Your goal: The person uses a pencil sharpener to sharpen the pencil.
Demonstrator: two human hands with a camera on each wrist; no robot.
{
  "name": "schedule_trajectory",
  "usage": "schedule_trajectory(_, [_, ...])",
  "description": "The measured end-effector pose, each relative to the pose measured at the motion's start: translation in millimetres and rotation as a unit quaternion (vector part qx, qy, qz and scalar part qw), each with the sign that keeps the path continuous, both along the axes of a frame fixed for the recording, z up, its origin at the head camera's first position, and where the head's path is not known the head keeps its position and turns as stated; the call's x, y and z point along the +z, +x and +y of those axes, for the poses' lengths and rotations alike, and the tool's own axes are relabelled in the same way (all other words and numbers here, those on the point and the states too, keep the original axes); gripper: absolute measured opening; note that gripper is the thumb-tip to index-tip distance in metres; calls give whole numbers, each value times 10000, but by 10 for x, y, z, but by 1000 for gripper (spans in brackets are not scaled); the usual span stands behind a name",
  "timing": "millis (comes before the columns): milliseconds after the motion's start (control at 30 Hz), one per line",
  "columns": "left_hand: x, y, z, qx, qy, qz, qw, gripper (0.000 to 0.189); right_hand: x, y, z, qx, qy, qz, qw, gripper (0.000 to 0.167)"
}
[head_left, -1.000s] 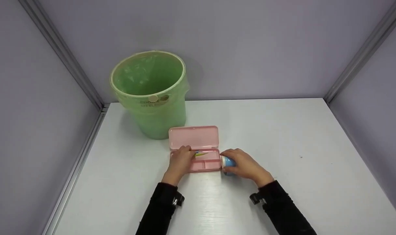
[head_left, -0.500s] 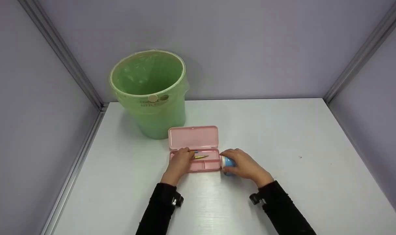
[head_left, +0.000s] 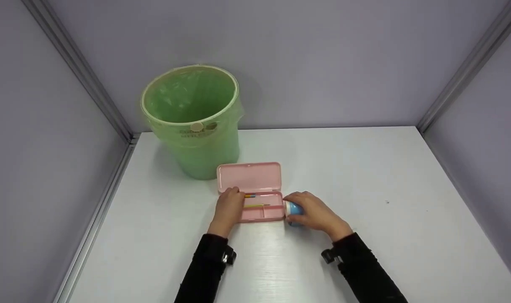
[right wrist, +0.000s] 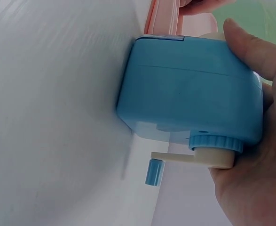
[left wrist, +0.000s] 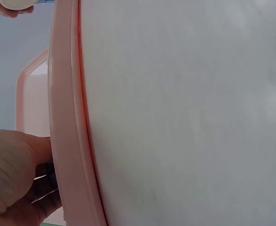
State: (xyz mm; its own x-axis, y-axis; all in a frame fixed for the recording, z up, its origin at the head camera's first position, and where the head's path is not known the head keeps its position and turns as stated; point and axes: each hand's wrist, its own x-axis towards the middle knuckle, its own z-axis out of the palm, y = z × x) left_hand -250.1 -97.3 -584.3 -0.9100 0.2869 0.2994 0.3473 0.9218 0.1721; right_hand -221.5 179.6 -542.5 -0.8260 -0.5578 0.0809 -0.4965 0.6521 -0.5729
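A pink pencil case (head_left: 274, 213) lies open on the table, its lid tipped back. My left hand (head_left: 229, 208) is over the case's left part; in the left wrist view its thumb (left wrist: 40, 148) reaches the rim and the fingertips are hidden behind the case wall. A yellow pencil (head_left: 256, 205) and a second pencil with a blue end (head_left: 250, 195) show beside this hand inside the case; I cannot tell whether it pinches either. Just right of the case, my right hand (head_left: 316, 212) grips a blue crank pencil sharpener (right wrist: 189, 89), resting on the table.
A green trash bin (head_left: 196, 143) with a clear liner stands behind the case at the left. Grey-lilac walls (head_left: 323, 63) close off the white table (head_left: 348, 168) at the back and both sides.
The left hand has moved slightly left. The yellow pencil has shifted toward the front of its compartment and now lies level along the divider. The right hand and sharpener stay put.
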Motion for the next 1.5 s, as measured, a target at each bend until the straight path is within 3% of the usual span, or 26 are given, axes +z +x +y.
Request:
schedule_trajectory(167, [17,-11,23,14,-208,-125,9997,12,3,8,1,0,9,-29,10000,52])
schedule_trajectory(500, [79,-28,40,181,-110,-806,9965,7,4,18,-10,-20,30,-36,10000,53])
schedule_trajectory(633, [76,-30,39,183,-33,-881,9959,9,7,14,-15,-24,28,-64,10000,53])
schedule_trajectory(833, [76,-20,44,248,-295,-1085,9933,11,-2,-2,-21,24,4,-30,10000,53])
schedule_trajectory(1000, [112,-13,46,219,-266,-927,9951,10,-10,-12,-11,40,-15,-9,10000,53])
schedule_trajectory(1133, [190,1,47,46,24,-541,9985,7,-9,-11,-6,35,-61,-12,10000,53])
schedule_trajectory(1267, [293,38,63,-160,650,-282,9974,8,-5,-13,-8,50,-64,2,10000,53])
schedule_trajectory(1367, [382,66,76,-295,1301,-358,9904,20,-3,-13,-13,12,-43,-24,10000,53])
schedule_trajectory(1500, [485,85,81,-586,2070,-513,9752,33,-2,-13,-23,-42,-38,-96,9999,54])
